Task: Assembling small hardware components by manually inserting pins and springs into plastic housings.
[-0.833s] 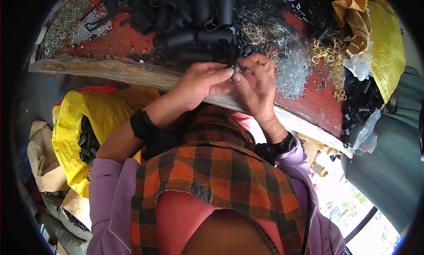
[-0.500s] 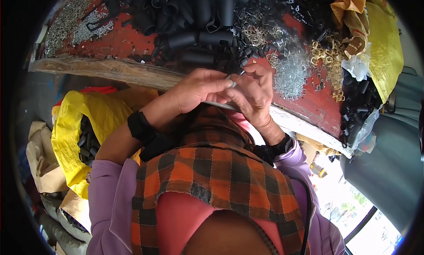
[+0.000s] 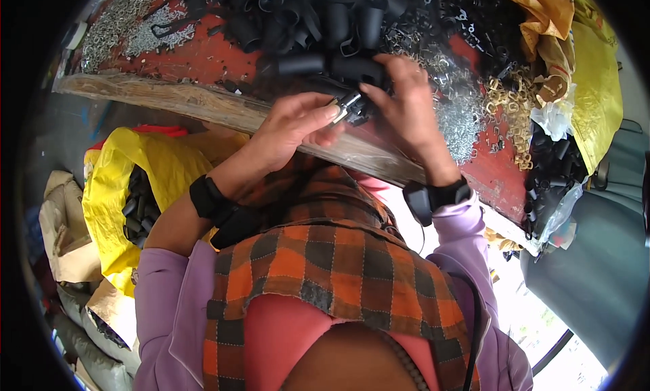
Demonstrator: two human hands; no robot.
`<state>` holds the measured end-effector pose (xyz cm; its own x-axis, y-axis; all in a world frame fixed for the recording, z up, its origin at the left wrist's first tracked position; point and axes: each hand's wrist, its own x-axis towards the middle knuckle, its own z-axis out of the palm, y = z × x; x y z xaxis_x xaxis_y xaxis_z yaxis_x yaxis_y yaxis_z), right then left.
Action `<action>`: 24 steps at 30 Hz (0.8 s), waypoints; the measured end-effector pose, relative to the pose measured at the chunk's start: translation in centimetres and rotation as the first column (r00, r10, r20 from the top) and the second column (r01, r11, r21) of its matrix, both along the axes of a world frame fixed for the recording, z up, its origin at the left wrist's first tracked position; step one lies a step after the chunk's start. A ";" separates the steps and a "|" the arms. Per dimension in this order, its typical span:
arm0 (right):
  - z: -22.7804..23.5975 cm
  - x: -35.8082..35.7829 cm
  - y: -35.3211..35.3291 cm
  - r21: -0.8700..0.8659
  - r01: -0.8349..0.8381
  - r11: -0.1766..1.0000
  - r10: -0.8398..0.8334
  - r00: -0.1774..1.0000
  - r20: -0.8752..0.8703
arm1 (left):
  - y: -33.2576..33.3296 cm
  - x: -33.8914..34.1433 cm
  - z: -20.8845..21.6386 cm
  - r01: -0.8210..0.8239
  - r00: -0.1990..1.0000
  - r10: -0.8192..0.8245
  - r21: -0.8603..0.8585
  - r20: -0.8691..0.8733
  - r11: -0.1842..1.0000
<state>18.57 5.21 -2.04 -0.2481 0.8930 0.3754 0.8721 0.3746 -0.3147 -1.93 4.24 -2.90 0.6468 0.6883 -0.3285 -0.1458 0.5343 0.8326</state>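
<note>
Above the table's front edge, my left hand [image 3: 294,127] pinches a small shiny metal piece [image 3: 347,101] with a dark part on it. Its exact kind is too small to make out. My right hand [image 3: 409,103] is over the table at the pile of black parts, thumb and forefinger apart. Those fingers are at the right end of a black cylindrical tube [image 3: 355,67]; whether they touch it I cannot tell. Another black tube [image 3: 298,64] lies to its left. Small black pieces lie just beyond the metal piece, partly hidden by my hands.
The red tabletop [image 3: 210,62] has a worn wooden front edge [image 3: 162,100]. Silver pins [image 3: 457,120] and brass-coloured buckles [image 3: 518,113] lie in heaps at the right, metal rings [image 3: 112,32] at the far left. A yellow sack [image 3: 112,201] of black parts stands at the lower left.
My hands have come apart. The right hand has moved away from the left, up to the black tubes; the left hand keeps the small metal piece, now more visible.
</note>
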 end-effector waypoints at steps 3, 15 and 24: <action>1.8 2.7 -2.4 -0.243 -0.084 0.966 -0.015 0.926 -0.376 | -0.1 0.1 0.3 -0.058 0.998 0.058 -0.010 0.004 0.998; -1.5 4.4 -6.8 -0.475 -0.303 0.826 -0.492 0.023 -0.870 | -0.1 2.5 -0.2 0.035 0.998 -0.024 -0.180 0.066 0.983; 1.0 3.8 -5.7 -0.326 -0.186 0.927 -0.090 0.733 -0.674 | 0.1 3.4 -0.1 0.105 0.993 -0.111 -0.151 -0.035 0.983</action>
<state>22.32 -0.53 -1.03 -0.1025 0.9869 0.1248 0.3643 0.1540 -0.9185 1.45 4.39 -2.96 0.6976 0.5564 -0.4513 -0.0460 0.6634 0.7468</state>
